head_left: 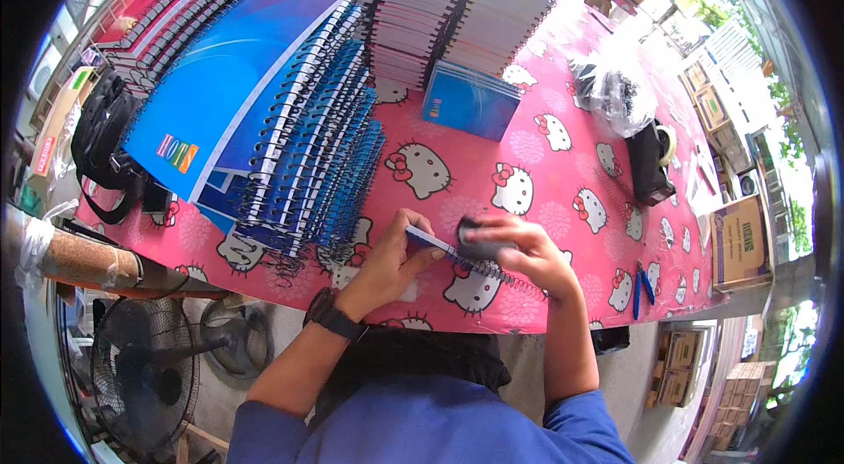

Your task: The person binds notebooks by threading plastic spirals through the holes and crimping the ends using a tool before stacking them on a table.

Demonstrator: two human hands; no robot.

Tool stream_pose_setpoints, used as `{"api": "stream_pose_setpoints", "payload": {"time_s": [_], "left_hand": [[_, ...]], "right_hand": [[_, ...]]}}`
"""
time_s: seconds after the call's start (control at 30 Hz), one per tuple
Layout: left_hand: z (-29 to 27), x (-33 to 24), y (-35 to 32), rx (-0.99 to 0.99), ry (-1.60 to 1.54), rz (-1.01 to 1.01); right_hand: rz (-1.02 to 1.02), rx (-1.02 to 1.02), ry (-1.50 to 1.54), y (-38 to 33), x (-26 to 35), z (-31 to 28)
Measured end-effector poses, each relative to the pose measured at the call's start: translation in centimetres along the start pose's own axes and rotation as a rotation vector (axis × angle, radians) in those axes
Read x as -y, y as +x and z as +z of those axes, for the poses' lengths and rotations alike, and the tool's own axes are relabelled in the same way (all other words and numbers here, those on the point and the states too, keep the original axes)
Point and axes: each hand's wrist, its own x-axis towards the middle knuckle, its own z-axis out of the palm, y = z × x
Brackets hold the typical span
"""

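Note:
My left hand point(387, 266) is closed on a small notebook point(425, 237), held edge-on with thumb and fingers at its near end. A dark wire coil point(520, 285) runs along the notebook's edge and sticks out past its right end. Over that coil lies my right hand point(538, 260), its fingers stretched to the left and smeared by motion. A dark, blurred thing point(483, 246) shows at and under those fingers; its kind cannot be made out. Beyond both hands, a small stack of blue notebooks point(470, 102) lies on the pink patterned tablecloth point(466, 170).
Large blue spiral notebooks point(237, 86) are piled at the left, with red ones point(189, 3) behind. Tall stacks of coil-bound white pages point(422, 7) stand at the back. A tape dispenser point(651, 165), a clear plastic bag point(624, 95) and blue-handled pliers point(644, 290) are at the right.

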Motion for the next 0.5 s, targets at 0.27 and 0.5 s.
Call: {"api": "stream_pose_setpoints", "payload": {"time_s": [0.27,0.5], "left_hand": [[-0.1,0.5,0.4,0.019,-0.024,0.026],[-0.4,-1.0,0.4,0.08,-0.059,-0.144]], "right_hand": [[0.108,-0.091,-0.286,2.9,1.5,-0.5],[0.022,0.027,-0.212,3.6,1.3,-0.7]]}}
